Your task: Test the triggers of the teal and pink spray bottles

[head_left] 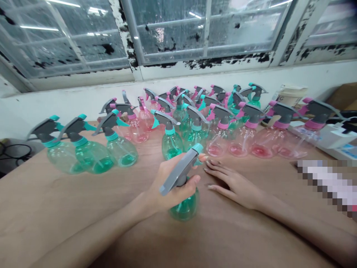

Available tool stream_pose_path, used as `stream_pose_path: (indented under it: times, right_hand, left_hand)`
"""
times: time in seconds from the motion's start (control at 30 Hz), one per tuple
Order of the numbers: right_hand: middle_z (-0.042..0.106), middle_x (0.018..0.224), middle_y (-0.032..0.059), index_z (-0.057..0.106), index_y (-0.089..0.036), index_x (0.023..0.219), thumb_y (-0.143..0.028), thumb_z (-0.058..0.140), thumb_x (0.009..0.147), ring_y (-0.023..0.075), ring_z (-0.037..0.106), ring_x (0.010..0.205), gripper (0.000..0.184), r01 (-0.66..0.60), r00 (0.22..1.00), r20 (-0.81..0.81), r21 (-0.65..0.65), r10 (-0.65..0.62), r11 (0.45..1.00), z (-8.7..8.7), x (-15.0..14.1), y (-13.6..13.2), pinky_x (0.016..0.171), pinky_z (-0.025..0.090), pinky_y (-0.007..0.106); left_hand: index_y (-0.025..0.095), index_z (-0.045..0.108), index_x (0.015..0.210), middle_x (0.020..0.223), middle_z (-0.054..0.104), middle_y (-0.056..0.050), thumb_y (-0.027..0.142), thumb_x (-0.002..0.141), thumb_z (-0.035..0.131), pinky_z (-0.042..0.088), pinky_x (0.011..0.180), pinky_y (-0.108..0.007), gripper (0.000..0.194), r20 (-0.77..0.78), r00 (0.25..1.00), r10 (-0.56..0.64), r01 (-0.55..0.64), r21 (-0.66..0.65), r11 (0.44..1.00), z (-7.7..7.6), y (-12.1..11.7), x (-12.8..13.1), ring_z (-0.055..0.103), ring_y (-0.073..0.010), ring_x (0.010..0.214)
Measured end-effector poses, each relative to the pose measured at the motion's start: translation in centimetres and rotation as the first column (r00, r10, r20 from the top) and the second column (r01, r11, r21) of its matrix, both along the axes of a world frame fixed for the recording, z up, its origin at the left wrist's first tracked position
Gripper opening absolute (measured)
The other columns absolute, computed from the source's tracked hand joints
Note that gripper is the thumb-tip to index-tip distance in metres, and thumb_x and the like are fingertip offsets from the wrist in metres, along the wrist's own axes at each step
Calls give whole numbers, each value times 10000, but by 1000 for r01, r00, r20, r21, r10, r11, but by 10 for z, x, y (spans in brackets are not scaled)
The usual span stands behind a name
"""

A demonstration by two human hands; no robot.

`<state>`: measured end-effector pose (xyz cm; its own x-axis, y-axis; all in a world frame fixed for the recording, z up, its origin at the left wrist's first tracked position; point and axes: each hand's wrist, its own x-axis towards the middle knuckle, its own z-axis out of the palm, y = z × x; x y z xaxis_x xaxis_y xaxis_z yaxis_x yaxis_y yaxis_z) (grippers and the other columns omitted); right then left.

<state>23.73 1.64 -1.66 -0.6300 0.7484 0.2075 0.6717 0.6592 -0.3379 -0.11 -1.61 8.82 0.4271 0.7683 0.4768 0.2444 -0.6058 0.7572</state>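
Observation:
My left hand [164,186] is wrapped round the neck of a green spray bottle [185,208] with a grey and teal trigger head, near the table's front. The bottle is upright, its head pointing away to the right. My right hand [234,182] lies just right of it, palm down, fingers stretched towards the bottle and holding nothing. Past my hands stands a row of spray bottles: a green one [171,143] straight behind the held bottle, and a pink one [219,139] to its right. Three more green bottles, one of them a nearer green bottle [122,150], stand to the left.
Several more pink and green spray bottles crowd the back of the wooden table [69,208], against a white wall [92,91] under windows. At right are a white bucket [292,95], a cardboard box [343,98] and a white device [331,136]. Black cables [16,152] lie beyond the left edge.

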Motion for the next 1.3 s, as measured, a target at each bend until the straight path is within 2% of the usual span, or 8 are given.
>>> stream_pose_path:
  times: [0.23,0.43,0.6,0.77,0.93,1.0,1.17,1.3]
  right_hand:
    - [377,1521,69,430,-211,1436,-524,445,944,264,300,1423,584,3,1000,-24,-9,-3,1000,0,0,0,1154,299,498]
    - [388,1512,68,423,-242,1441,-509,462,942,280,311,1416,567,-11,998,-68,-7,11,1000,3,0,-1,1142,312,521]
    - [386,1513,64,415,-251,1446,-496,458,948,284,303,1418,556,-15,997,-77,-8,14,1000,3,0,-2,1144,302,528]
    - [365,1524,57,401,-238,1453,-508,449,948,279,299,1421,575,-10,999,-38,0,10,1000,0,1,-1,1142,311,520]
    - [368,1522,70,421,-217,1441,-509,458,944,276,305,1419,578,-6,999,-46,4,6,1000,-1,1,0,1140,317,516]
    - [377,1518,64,410,-244,1447,-500,472,940,281,310,1416,572,-13,997,-72,3,13,1000,0,1,-1,1136,321,526]
    - [389,1510,63,440,-238,1430,-499,466,942,279,307,1416,555,-10,997,-73,-7,9,1000,0,1,-1,1144,309,517]
    - [389,1510,55,432,-254,1435,-499,476,938,283,306,1416,556,-10,996,-86,4,10,1000,0,1,-1,1144,307,527]
  left_hand:
    - [203,610,1166,1183,656,-86,184,823,551,592,782,-296,348,11,1000,-12,12,-13,1000,1,-1,1,663,-198,995]
    - [211,577,1153,1069,674,-71,226,780,620,595,705,-305,376,-33,999,21,-21,-1,1000,-4,2,-2,675,-179,820]
    - [221,551,1116,1069,642,-68,259,700,731,574,617,-271,455,-53,997,-49,50,7,999,-3,6,-5,663,-201,831]
    - [222,545,966,851,616,7,278,783,640,504,484,-231,213,-110,994,14,-15,-13,1000,2,4,-3,539,-96,509]
    - [211,528,823,722,533,29,264,840,540,449,473,-206,57,-129,990,55,-49,50,998,9,1,0,508,-93,524]
    - [216,537,866,768,562,15,253,835,536,484,530,-218,49,-125,991,48,-43,40,998,10,1,0,545,-105,570]
    - [229,560,1056,929,624,-26,228,793,561,522,614,-254,263,-118,992,37,-32,48,998,5,4,-1,610,-152,706]
    - [245,556,1186,985,645,-23,231,820,558,515,595,-266,366,-154,988,29,-21,49,999,-4,6,-5,577,-124,587]
